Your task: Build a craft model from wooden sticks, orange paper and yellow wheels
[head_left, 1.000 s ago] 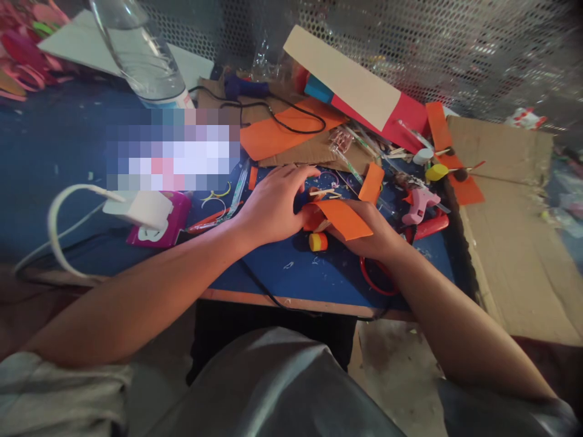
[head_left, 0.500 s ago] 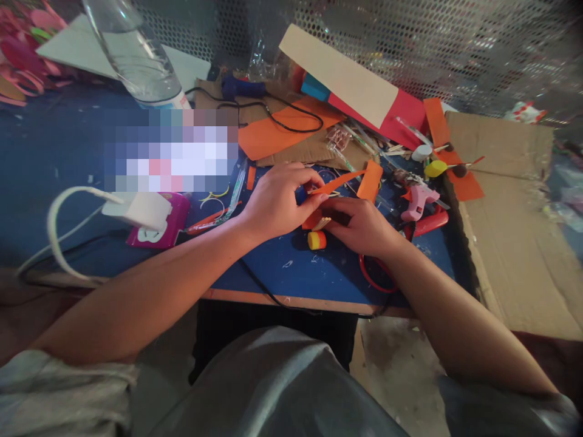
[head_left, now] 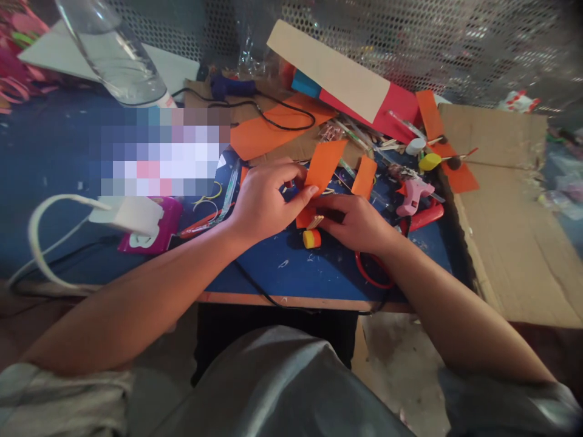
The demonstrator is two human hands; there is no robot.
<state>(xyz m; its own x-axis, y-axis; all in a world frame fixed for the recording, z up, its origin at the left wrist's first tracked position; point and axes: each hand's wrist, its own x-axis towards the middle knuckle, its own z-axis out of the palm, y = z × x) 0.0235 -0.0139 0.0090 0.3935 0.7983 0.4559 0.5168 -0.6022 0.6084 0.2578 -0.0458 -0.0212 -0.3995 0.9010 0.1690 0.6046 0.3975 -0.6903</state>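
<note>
My left hand (head_left: 268, 197) pinches a strip of orange paper (head_left: 325, 165) between thumb and fingers, and the strip stands up facing me. Close beside it, my right hand (head_left: 359, 224) has its fingers curled round a bundle of thin wooden sticks (head_left: 316, 223); how it grips them is partly hidden. Another bit of orange paper (head_left: 304, 218) shows by the sticks, under the left thumb. Just below the sticks is a small yellow and orange cap-like cylinder (head_left: 312, 238). Whether it is joined to the sticks I cannot tell.
A pink glue gun (head_left: 415, 195) and red-handled scissors (head_left: 374, 271) lie on the right. Cardboard (head_left: 510, 230) covers the right end. On the left are a water bottle (head_left: 122, 64) and a white charger (head_left: 127, 212) in a magenta socket. Coloured paper (head_left: 328, 70) lies behind.
The orange strip in my left hand has turned from nearly edge-on to upright, showing its broad face. My hands have stayed close together. The whole view has shifted slightly.
</note>
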